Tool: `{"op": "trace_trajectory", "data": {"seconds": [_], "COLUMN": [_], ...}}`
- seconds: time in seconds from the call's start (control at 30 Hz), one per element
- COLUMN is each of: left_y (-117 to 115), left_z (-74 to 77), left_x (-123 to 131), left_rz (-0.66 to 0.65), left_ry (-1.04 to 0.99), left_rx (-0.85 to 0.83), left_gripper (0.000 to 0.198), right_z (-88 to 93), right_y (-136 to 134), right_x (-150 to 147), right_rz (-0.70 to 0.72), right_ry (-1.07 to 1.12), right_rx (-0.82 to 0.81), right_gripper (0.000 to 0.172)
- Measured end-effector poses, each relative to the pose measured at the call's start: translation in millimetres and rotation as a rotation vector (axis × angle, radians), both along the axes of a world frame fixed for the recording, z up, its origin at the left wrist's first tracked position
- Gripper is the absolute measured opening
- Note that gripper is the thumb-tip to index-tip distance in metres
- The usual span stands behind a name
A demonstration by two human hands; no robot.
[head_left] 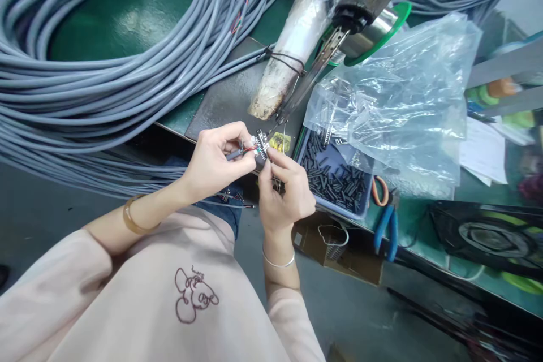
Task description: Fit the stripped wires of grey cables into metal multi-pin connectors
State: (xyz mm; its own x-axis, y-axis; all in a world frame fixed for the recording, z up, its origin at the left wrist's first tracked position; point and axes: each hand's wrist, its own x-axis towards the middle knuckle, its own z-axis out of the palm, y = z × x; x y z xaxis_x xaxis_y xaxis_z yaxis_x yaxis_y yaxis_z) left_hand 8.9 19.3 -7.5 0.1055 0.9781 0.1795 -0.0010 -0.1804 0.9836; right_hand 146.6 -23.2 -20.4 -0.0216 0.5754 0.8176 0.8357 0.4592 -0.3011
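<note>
My left hand point(223, 158) is closed in a pinch on a grey cable point(234, 155), whose thin coloured wires fan out at the stripped end. Those wire ends lie against the pins of a metal multi-pin connector point(261, 145). From the other side, the fingers of my right hand point(287, 188) grip the connector's edge. Just above it, the tip of a fixed soldering iron point(311, 82) points down at the connector. A thin strand of solder seems to run down by my right fingers; whether they touch it I cannot tell.
Thick grey cable coils point(169, 70) cover the left of the bench. On the right are a blue tray point(360, 212) of small black tubes, a clear plastic bag point(407, 102), blue-handled pliers point(387, 229) and a black fan point(492, 237). A wrapped duct point(292, 39) and a solder spool point(379, 34) stand behind.
</note>
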Motion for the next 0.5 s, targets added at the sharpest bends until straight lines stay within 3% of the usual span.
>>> {"op": "trace_trajectory", "data": {"seconds": [0.37,0.5], "left_y": [6.8,5.8], "left_z": [7.8,7.8], "left_x": [3.9,-0.7], "left_rz": [-0.006,-0.081], "left_ry": [0.021,0.003], "left_rx": [-0.011,-0.055], "left_gripper": [0.010,0.010], "right_z": [3.6,4.5], "right_y": [4.8,2.8], "right_x": [3.3,7.0], "right_rz": [0.022,0.021], "right_ry": [0.062,0.120], "right_rx": [-0.059,-0.126], "right_gripper": [0.016,0.013]}}
